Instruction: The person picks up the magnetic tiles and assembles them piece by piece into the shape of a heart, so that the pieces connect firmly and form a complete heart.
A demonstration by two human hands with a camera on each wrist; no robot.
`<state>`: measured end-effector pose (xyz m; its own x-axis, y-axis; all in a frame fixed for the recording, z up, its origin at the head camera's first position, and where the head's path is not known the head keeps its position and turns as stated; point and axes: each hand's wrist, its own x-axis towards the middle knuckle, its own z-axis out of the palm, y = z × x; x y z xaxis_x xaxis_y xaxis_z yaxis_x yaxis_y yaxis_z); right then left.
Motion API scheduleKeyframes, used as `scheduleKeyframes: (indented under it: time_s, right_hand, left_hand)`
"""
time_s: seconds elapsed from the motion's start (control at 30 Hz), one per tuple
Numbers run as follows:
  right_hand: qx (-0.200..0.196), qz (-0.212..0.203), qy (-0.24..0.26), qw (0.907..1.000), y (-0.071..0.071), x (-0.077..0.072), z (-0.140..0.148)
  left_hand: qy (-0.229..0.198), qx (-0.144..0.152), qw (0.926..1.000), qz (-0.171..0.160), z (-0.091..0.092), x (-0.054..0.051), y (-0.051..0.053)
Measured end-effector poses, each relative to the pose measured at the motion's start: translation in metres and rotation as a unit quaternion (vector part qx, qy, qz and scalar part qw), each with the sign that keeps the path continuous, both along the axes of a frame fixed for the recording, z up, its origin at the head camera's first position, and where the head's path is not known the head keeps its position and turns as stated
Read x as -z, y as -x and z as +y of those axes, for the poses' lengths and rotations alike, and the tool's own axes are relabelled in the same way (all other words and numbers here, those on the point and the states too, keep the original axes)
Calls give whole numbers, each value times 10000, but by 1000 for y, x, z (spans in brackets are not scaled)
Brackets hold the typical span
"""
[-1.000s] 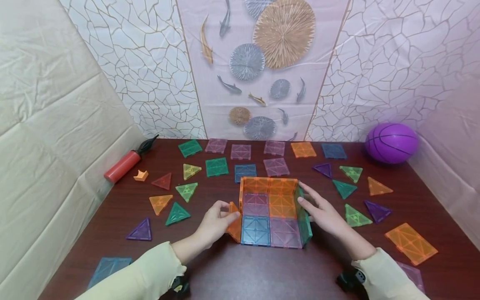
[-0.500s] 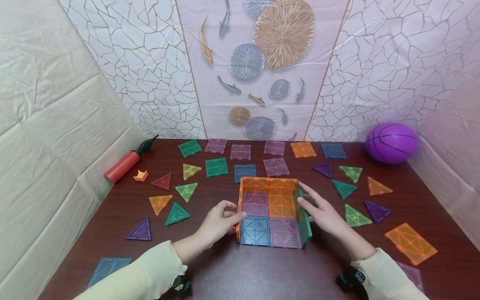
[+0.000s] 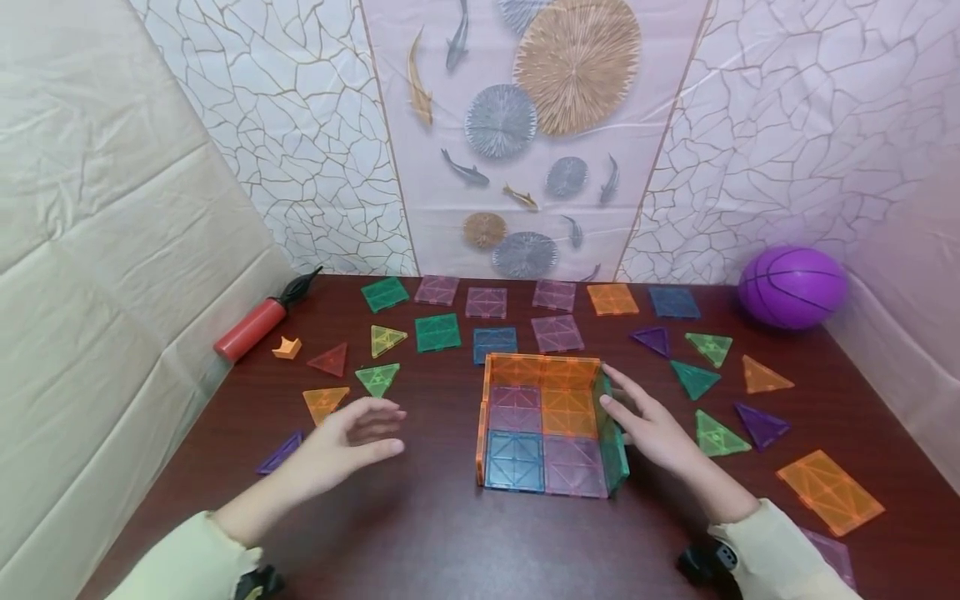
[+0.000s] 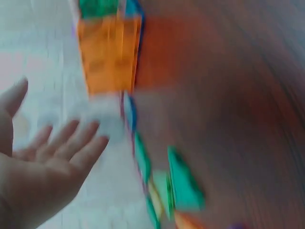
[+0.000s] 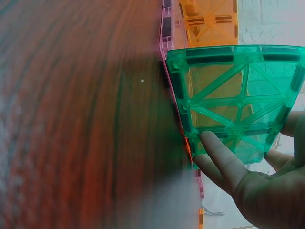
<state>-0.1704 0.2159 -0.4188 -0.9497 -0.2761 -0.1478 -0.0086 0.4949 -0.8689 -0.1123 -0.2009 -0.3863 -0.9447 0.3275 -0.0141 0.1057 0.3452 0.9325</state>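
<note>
An open-topped box of translucent magnetic tiles [image 3: 513, 460] stands on the table, with blue, purple and orange tiles as its floor. Orange tiles [image 3: 543, 371] form its back and left walls; the front is open. My right hand [image 3: 656, 429] holds the green magnetic tile wall [image 5: 238, 100] on the right side, some fingers against its outer face and others at its top edge. My left hand [image 3: 341, 442] is in the air left of the box, fingers spread and holding nothing, above a purple triangle tile [image 3: 280, 454]. The left wrist view is blurred.
Loose square tiles, such as a green one [image 3: 438, 332], lie along the back. Triangle tiles [image 3: 377, 380] are scattered on both sides. A red hand pump [image 3: 251, 329] lies back left; a purple ball [image 3: 792, 287] sits back right. An orange rectangle tile [image 3: 831, 492] is front right.
My left hand swung the orange tile upright against the box's left side, let go and moved away left. My right hand stayed at the green wall. The head view shifted slightly.
</note>
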Motion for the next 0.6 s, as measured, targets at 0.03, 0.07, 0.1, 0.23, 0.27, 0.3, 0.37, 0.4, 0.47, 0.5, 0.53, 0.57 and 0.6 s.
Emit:
scheduleKeyframes:
  time_s: [0.03, 0.07, 0.1, 0.23, 0.27, 0.3, 0.37, 0.4, 0.47, 0.5, 0.53, 0.57, 0.6]
  right_hand:
    - [-5, -12, 15, 10000, 0, 0, 0]
    - [-5, -25, 30, 10000, 0, 0, 0]
    - [-2, -32, 43, 10000, 1, 0, 0]
    - [11, -55, 40, 10000, 0, 0, -1]
    - [10, -62, 37, 10000, 0, 0, -1]
    - [10, -75, 39, 10000, 0, 0, -1]
    - [14, -99, 42, 9999, 0, -1, -2]
    - [17, -103, 51, 9999, 0, -1, -2]
    - [32, -101, 61, 9999, 0, -2, -2]
    - [38, -87, 65, 9999, 0, -2, -2]
    - [38, -72, 78, 9999, 0, -2, -2]
    - [36, -59, 85, 9999, 0, -2, -3]
    - [30, -57, 89, 9999, -1, -2, -3]
  left_hand:
    - [103, 13, 9999, 50, -11, -2, -2]
    - [192, 12, 9998, 63, -23, -5, -5]
    - [307, 4, 9994, 137, -34, -6, -7]
    - [912, -84, 9942, 570, -80, -11, -17]
    - [1113, -135, 9914, 674, -91, -12, -19]
    - [1320, -185, 9882, 748, -102, -13, -22]
    - [1580, -215, 9843, 757, -123, -11, -27]
    - [1615, -154, 9839, 753, -133, -9, -29]
    - [1604, -40, 9844, 715, -150, -1, -34]
    - [1592, 43, 9844, 749, -158, 4, -36]
    - [1571, 141, 9845, 764, -164, 10, -39]
    - [1588, 220, 9837, 813, -170, 15, -42]
    - [1632, 295, 9826, 839, -174, 21, -44]
